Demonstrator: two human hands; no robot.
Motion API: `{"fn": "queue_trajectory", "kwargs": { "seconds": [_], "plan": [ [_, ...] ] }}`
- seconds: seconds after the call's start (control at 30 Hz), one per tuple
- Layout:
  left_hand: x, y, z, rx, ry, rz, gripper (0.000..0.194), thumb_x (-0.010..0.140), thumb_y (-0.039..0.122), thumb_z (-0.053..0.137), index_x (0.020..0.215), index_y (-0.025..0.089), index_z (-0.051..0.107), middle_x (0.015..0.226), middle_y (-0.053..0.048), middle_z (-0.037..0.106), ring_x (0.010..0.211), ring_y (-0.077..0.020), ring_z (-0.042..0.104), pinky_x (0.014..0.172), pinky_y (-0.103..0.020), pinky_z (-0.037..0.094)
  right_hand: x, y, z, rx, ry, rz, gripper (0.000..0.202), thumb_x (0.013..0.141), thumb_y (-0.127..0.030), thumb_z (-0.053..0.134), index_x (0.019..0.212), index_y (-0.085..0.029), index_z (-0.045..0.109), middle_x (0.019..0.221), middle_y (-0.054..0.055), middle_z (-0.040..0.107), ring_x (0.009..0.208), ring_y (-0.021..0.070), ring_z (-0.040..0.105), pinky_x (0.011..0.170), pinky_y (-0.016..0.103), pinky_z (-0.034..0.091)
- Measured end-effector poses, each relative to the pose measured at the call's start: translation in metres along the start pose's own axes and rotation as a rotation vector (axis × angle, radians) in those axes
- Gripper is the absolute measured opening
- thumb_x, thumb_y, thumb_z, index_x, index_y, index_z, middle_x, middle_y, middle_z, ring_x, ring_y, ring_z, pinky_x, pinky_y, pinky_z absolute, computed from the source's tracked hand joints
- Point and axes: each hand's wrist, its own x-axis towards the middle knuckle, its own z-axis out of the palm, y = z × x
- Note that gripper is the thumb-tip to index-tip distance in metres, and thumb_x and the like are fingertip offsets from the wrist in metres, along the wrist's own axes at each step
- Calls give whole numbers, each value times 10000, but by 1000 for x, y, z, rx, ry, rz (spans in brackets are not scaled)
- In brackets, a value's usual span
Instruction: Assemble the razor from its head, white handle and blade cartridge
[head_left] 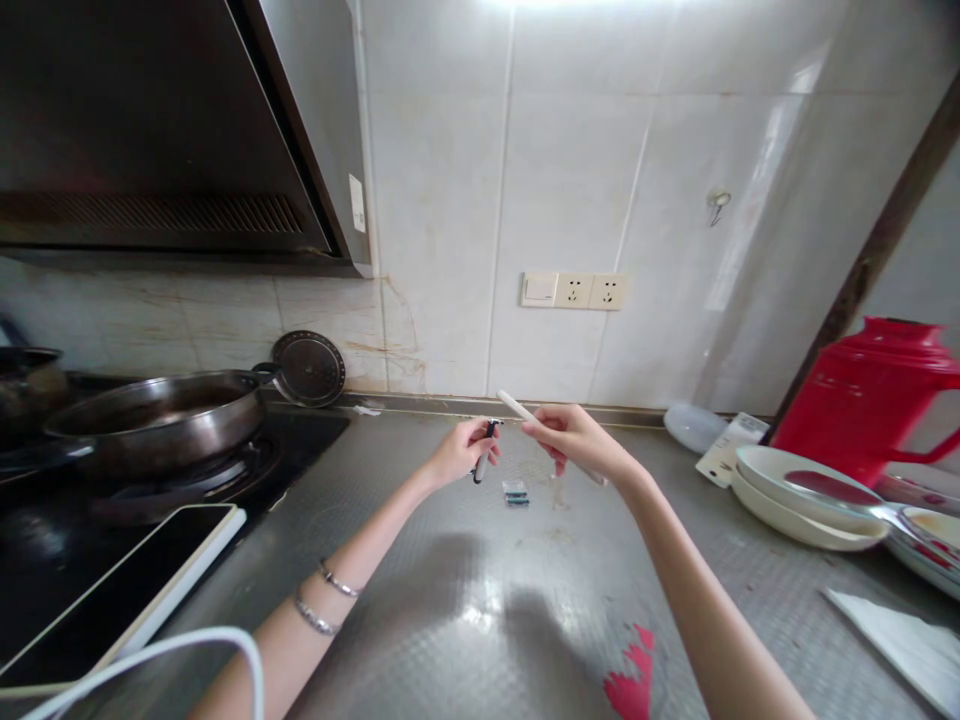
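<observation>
Near the middle of the metal counter (420, 600), my left hand (460, 450) is closed on a short black and grey pen-like piece (484, 455), held nearly upright. My right hand (574, 435) pinches a slim white stick (516, 405), which slants up to the left, its tip close to the dark piece but apart from it. The stick's lower end shows below my right palm. Under and between both hands, a small clear case with teal strips (516, 492) lies on the counter.
A steel pan (172, 420) sits on the black stove at left, with a white-edged tablet (120, 590) and a white cable (225, 635) in front. At right are stacked plates (802, 500), a red jug (862, 400) and a white sheet (900, 640).
</observation>
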Motion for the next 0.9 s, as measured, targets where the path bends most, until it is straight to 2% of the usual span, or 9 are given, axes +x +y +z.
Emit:
{"fn": "queue_trajectory", "kwargs": {
  "seconds": [0.1, 0.2, 0.37, 0.53, 0.67, 0.77, 0.9],
  "plan": [
    [1, -3, -1, 12, 28, 47, 199, 790, 329, 536, 820, 142, 476, 683, -8, 567, 605, -124, 597, 539, -219, 434, 2, -1, 22, 192, -57, 33, 365, 759, -519, 526, 663, -174, 459, 461, -71, 401, 325, 29, 309, 269, 141, 288],
    [2, -4, -2, 13, 45, 74, 217, 785, 345, 541, 824, 140, 479, 681, -1, 556, 594, -120, 584, 529, -218, 429, 3, 3, 47, 470, -69, 110, 388, 763, -554, 501, 675, -181, 442, 445, -103, 299, 326, 7, 159, 266, 116, 136],
    [3, -6, 0, 38, 60, 122, 137, 781, 271, 525, 778, 141, 483, 644, 11, 542, 586, -104, 548, 556, -214, 420, -6, 9, 73, 795, -35, 205, 385, 737, -562, 533, 694, -198, 414, 442, -122, 207, 361, 17, 81, 294, 119, 62],
    [2, -6, 5, 60, 16, 110, 39, 767, 179, 469, 768, 140, 475, 666, 11, 536, 603, -94, 531, 573, -206, 414, -14, 1, 74, 914, 0, 175, 363, 769, -530, 513, 667, -201, 396, 443, -116, 194, 372, 25, 56, 301, 129, 48],
    [0, -1, 7, 99, 61, 118, 25, 731, 142, 475, 752, 139, 487, 650, 18, 526, 606, -86, 507, 572, -193, 408, -22, -1, 87, 954, -28, 270, 382, 753, -540, 524, 651, -205, 372, 434, -117, 204, 373, 27, 49, 305, 131, 36],
    [1, 1, 6, 50, 84, 58, 41, 721, 145, 478, 762, 140, 480, 633, 27, 515, 563, -82, 506, 514, -183, 395, -29, 0, 97, 981, -4, 310, 408, 738, -561, 528, 638, -206, 356, 426, -119, 202, 370, 26, 50, 305, 133, 35],
    [2, -1, 8, 2, 69, 32, 56, 727, 165, 480, 778, 145, 473, 631, 27, 538, 559, -92, 535, 517, -193, 413, -27, -6, 95, 980, 16, 285, 425, 726, -571, 538, 624, -201, 354, 421, -119, 200, 360, 21, 54, 304, 139, 30]
  ]
}}
